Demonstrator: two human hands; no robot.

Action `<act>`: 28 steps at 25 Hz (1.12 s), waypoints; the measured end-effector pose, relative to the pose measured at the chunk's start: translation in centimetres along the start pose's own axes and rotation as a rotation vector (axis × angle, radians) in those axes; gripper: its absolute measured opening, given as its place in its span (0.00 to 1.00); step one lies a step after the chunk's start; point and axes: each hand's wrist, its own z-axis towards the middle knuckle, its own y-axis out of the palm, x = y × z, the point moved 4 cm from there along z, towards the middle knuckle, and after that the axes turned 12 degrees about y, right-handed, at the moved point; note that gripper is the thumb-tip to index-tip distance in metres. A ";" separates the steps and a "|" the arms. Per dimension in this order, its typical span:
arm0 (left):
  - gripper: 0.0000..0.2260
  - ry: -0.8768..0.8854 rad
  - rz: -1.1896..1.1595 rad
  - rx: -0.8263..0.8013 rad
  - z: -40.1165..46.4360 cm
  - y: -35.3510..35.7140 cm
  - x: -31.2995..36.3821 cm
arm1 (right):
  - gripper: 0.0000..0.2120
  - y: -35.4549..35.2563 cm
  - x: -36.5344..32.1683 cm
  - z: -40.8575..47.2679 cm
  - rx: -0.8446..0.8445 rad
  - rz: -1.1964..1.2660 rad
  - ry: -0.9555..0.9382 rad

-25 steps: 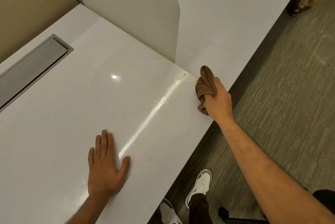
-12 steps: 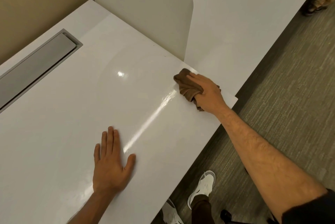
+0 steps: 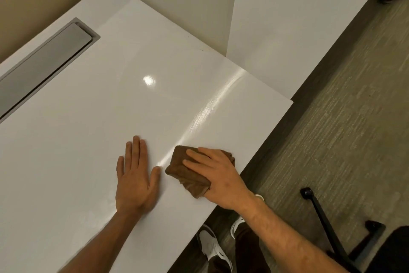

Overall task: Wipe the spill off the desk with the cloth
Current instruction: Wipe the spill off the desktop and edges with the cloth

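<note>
While the left hand (image 3: 135, 179) lies flat on the white worktop (image 3: 73, 153) with fingers straight and close together, the right hand (image 3: 218, 178) presses a folded brown cloth (image 3: 183, 171) down just beside the left thumb, fingers spread over its top and the thumb side curled against its near end. A shiny wet streak (image 3: 205, 111) runs from the cloth toward the far corner of the worktop. Left of the cloth, a grey recessed cable tray (image 3: 42, 67) sits closed. Right of the cloth, the worktop's edge drops to carpet (image 3: 336, 129), where a black chair base (image 3: 325, 217) stands.
</note>
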 end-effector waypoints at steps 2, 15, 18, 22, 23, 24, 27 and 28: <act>0.33 0.001 -0.004 0.000 -0.1 0.1 -0.1 | 0.26 1.3 -1.2 -2.4 0.012 -0.012 -0.028; 0.35 -0.010 0.000 0.006 -0.1 -0.1 0.0 | 0.24 -12.6 4.6 6.1 0.589 0.535 0.660; 0.35 -0.005 -0.007 0.008 -0.1 -0.2 0.2 | 0.30 -12.0 7.4 8.5 0.466 -0.046 0.775; 0.35 -0.006 -0.011 0.012 0.0 -0.1 0.2 | 0.34 -11.2 7.8 11.9 0.387 -0.284 0.602; 0.35 -0.007 -0.012 0.011 -0.1 -0.1 0.2 | 0.34 -11.1 7.9 13.0 0.364 -0.282 0.575; 0.35 -0.009 -0.012 0.013 -0.1 -0.1 0.2 | 0.34 -11.0 7.9 14.4 0.336 -0.288 0.545; 0.36 -0.011 -0.017 0.018 0.0 -0.3 0.3 | 0.33 -10.6 7.2 19.0 0.253 -0.331 0.442; 0.36 -0.012 -0.021 0.021 0.0 -0.3 0.3 | 0.33 -10.3 7.0 20.6 0.228 -0.340 0.413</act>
